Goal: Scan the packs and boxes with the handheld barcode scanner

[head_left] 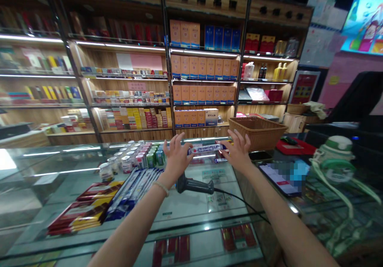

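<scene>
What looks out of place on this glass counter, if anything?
Nothing looks spilled or damaged. Only the handheld scanner seems slightly untidy: it lies loose on the glass counter, its cable trailing toward the right forearm.

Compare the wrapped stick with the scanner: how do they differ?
The stick is white and blue; the scanner is dark grey. Left hand and right hand hold the stick's ends; the scanner lies on the counter. The scanner has a cable; the stick has none.
</scene>
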`<state>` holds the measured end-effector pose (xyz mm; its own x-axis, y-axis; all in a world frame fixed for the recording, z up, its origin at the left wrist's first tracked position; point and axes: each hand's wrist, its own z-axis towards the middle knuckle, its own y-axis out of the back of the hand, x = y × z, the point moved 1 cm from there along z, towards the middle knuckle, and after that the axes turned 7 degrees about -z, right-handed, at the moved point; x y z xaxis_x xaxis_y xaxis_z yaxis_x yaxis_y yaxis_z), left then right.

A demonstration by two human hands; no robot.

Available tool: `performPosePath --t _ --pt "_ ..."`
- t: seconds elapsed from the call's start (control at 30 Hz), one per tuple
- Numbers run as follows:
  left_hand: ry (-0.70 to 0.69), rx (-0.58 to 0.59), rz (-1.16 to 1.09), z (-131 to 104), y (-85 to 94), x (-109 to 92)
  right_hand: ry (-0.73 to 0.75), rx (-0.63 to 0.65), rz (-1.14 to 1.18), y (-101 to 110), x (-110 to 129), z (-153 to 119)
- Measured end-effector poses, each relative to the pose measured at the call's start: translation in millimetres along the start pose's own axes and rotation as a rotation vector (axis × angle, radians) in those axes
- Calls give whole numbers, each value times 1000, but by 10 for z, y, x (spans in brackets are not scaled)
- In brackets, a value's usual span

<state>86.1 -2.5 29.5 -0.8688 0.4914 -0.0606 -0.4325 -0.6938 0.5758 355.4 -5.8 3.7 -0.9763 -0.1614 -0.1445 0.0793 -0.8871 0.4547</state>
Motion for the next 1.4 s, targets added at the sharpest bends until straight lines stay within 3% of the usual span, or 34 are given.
performPosePath --t 0.37,0.6,0.8,1.17,1.4 --pt "-55 36 -112 73 -464 -534 -44 6 -98 91 -597 -370" --pt "-55 55 -129 166 -652 -714 -97 20 -119 -48 -820 -430" --pt "-74 69 -103 227 -869 -797 -124 44 -149 -230 -920 -493" --pt "-53 314 5 168 -1272 -845 -137 125 -200 -530 -1013 -783" --pt "-110 378 10 122 -1420 -825 -102 174 -217 -609 -1007 -873"
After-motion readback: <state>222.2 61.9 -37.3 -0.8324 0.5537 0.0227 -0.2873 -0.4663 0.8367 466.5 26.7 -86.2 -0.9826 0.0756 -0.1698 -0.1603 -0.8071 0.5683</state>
